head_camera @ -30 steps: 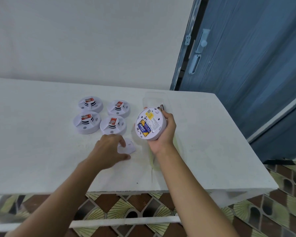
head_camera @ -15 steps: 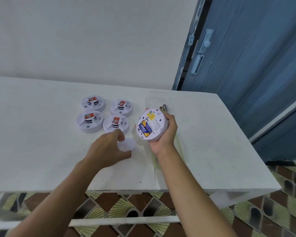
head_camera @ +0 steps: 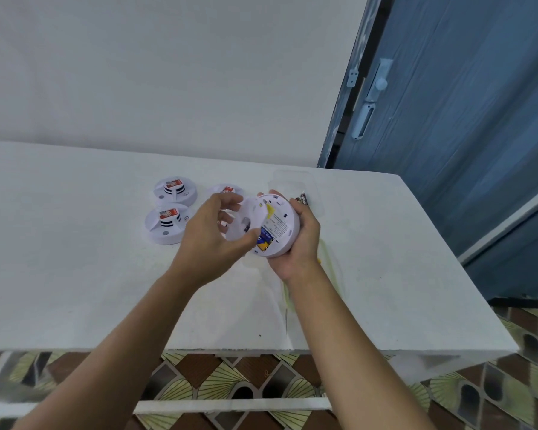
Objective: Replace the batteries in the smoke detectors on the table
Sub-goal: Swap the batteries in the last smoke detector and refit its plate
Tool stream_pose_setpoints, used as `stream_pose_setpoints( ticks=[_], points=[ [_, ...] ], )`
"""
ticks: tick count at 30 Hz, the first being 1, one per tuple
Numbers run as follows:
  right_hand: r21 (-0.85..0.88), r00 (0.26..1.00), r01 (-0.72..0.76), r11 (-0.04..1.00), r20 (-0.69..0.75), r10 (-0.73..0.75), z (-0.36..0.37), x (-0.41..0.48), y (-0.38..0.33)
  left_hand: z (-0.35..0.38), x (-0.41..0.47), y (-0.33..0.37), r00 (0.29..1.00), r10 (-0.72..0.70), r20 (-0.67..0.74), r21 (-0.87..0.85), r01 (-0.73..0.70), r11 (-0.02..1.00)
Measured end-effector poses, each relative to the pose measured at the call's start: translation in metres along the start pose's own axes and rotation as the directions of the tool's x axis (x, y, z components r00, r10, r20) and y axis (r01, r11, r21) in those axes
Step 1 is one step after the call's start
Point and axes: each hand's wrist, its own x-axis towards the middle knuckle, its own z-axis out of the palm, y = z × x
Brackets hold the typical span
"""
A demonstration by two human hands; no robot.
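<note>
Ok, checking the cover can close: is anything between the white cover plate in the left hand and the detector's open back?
Nothing visible does: the round white plastic cover plate, pinched by the left hand, tilts beside the round white smoke detector in the right hand.

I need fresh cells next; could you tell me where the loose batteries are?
Head view: the loose batteries lie right of centre on the table, just beyond the right hand.

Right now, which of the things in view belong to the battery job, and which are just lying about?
Job: smoke detector in the right hand; white cover in the left hand; fitted battery; loose batteries in the clear tray; waiting detectors on the table.
Lying about: blue door; door latch; tiled floor.
</note>
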Motion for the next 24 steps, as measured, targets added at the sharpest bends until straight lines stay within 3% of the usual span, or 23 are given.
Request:
stream_pose_setpoints(
  ticks=[12,24],
  points=[
    [-0.004,0.999,0.028,1.0,0.036,-0.028,0.004,-0.004,-0.002,0.02,-0.003,0.014,0.997,0.044,-0.058,0.036,-0.042,0.998],
    [-0.04,0.999,0.046,0.998,-0.025,-0.047,0.009,-0.006,-0.004,0.022,-0.004,0.015,0.999,0.031,-0.038,0.051,-0.029,0.998]
  ],
)
